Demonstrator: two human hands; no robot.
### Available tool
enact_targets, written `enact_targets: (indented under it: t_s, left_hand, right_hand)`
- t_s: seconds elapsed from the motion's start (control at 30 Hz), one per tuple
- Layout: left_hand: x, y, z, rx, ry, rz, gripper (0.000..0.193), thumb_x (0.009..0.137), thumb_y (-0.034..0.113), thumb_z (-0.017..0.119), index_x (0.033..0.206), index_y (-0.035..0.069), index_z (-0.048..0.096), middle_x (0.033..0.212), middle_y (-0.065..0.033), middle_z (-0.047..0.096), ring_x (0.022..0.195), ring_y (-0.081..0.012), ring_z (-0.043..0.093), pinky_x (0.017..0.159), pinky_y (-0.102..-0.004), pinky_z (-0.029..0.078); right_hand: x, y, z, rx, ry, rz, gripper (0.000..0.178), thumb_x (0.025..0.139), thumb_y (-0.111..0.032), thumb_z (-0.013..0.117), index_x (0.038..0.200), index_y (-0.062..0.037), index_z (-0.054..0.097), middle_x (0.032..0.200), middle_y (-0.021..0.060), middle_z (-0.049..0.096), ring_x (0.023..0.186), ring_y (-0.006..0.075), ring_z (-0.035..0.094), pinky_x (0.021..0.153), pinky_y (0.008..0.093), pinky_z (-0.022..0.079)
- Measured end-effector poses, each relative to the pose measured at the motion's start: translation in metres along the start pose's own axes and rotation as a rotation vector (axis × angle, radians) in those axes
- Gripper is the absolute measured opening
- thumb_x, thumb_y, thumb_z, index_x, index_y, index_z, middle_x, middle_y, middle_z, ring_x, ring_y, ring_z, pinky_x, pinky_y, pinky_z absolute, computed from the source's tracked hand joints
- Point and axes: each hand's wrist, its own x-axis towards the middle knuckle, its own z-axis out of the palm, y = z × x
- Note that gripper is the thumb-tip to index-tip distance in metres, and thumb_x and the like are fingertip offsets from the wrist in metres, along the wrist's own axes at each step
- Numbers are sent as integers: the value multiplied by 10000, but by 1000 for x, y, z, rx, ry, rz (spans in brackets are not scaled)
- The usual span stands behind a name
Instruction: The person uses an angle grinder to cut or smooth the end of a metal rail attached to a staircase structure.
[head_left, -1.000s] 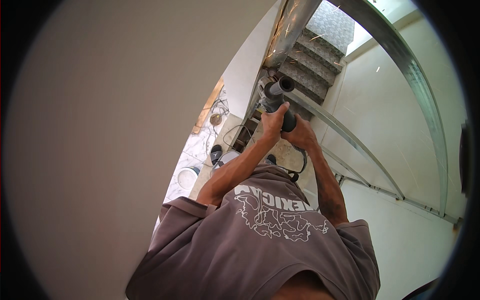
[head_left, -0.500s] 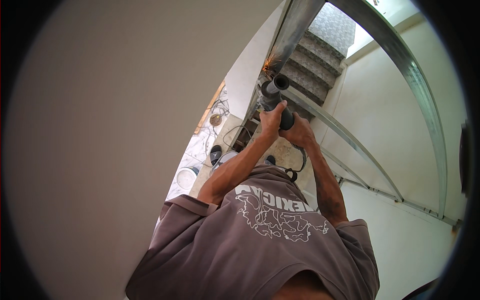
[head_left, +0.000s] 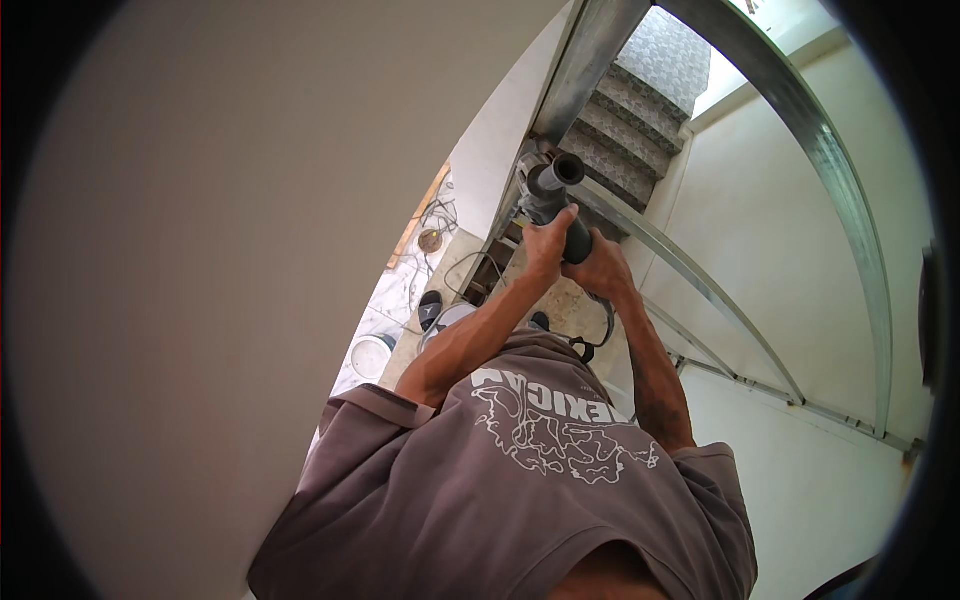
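Both my hands are wrapped round a dark grey angle grinder (head_left: 548, 207) with a round side handle sticking up toward me. My left hand (head_left: 545, 247) grips the body on its left side, thumb along the top. Around the rear end, my right hand (head_left: 602, 264) is closed, with the cord hanging below it. The grinder's head lies against or very near the foot of a grey metal post (head_left: 588, 75), where it meets a metal rail (head_left: 650, 228). Its disc is hidden, and no sparks show.
Patterned stairs (head_left: 625, 135) rise beyond the post. A curved metal beam (head_left: 835, 150) spans the right side. A pale wall (head_left: 200, 300) fills the left. Below are a white bucket (head_left: 372, 357), tangled cables (head_left: 437, 215) and marble-look flooring (head_left: 385, 300).
The orange sparks at the foot of the post are gone. The grinder and both hands have shifted very slightly down and right.
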Motion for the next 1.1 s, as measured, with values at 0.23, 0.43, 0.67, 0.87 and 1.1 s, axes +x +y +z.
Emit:
enact_targets:
  t_s: [0.23, 0.43, 0.67, 0.87, 1.1]
  left_hand:
    - [3, 2, -2, -10, 25, 29, 305, 781, 220, 818, 970, 20, 687, 886, -24, 663, 749, -142, 632, 695, -311, 509]
    - [3, 3, -2, 2, -17, -16, 322, 787, 211, 813, 1012, 29, 673, 913, -29, 659, 777, -145, 631, 737, -310, 517]
    - [-3, 2, 2, -37, 7, -9, 328, 774, 205, 822, 985, -9, 691, 930, -55, 680, 773, -160, 655, 707, -326, 531]
    - [0, 4, -2, -16, 17, -35, 339, 782, 206, 816, 1017, 6, 677, 948, -43, 670, 817, -148, 636, 763, -311, 514]
    - [5, 5, -4, -3, 12, -35, 344, 787, 211, 816, 1026, 7, 676, 938, -36, 670, 808, -144, 636, 759, -306, 513]
  right_hand:
    - [6, 1, 5, -29, 13, -3, 603, 638, -341, 785, 1091, 18, 617, 985, 250, 708, 975, 413, 688, 855, 467, 534]
    - [6, 2, 4, -53, 6, -9, 621, 639, -359, 793, 1096, 20, 611, 980, 252, 707, 975, 413, 687, 853, 475, 533]
    - [2, 1, 3, -23, -11, 38, 643, 649, -367, 808, 1116, 27, 608, 994, 253, 708, 992, 409, 683, 873, 472, 529]
    - [1, -2, 4, -16, 11, -4, 638, 645, -358, 806, 1112, 31, 610, 990, 255, 708, 980, 420, 683, 860, 474, 529]
    - [8, -2, 5, -30, -1, -2, 628, 638, -345, 802, 1096, 39, 614, 978, 259, 708, 963, 421, 687, 852, 472, 532]
